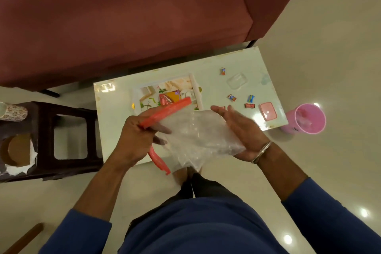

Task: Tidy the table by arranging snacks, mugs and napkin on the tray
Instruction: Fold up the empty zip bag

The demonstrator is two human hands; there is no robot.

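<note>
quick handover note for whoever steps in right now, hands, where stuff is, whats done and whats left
Left hand: gripping a red bag clip, which looks open.
Right hand: open palm, supporting a clear plastic bag held above the table's near edge.
Tray: on the table, already holding a red and yellow snack packet and what looks like a white mug.
Still loose on the table: several small wrapped candies, a clear container, a pink lidded box.
Pink bin: on the floor, right of the table.
Left: finish with the bag, then move the loose snacks to the tray. No napkin clearly visible on the tray.

Head camera, looking steeply down (wide-angle), table (115,107) near
</note>
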